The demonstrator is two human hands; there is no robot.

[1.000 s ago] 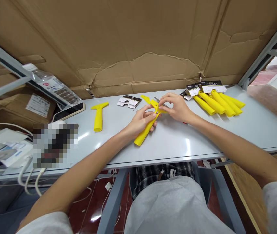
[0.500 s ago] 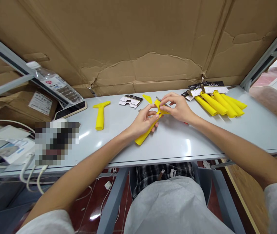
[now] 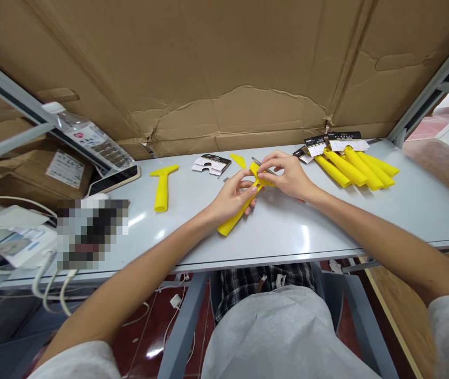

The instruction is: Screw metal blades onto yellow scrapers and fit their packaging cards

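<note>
My left hand (image 3: 232, 197) is closed round the neck of a yellow scraper (image 3: 229, 225), whose thick handle slants down toward me. The fingers of my right hand (image 3: 288, 175) pinch the scraper's wide head. A thin metal strip (image 3: 256, 160) shows at that head, partly hidden by my right fingers. Just beyond my hands lies a small flat yellow piece (image 3: 238, 160). Beside it are black-and-white cards (image 3: 211, 164). A second T-shaped yellow scraper (image 3: 161, 188) rests on the table to the left, its head pointing away from me.
Several yellow scrapers with header cards (image 3: 360, 167) are piled at the right. On the left lie a phone (image 3: 114, 179), a plastic bottle (image 3: 90, 136) and white cables (image 3: 45, 279). Cardboard (image 3: 224, 68) walls the back of the white table (image 3: 279, 239); metal posts flank it.
</note>
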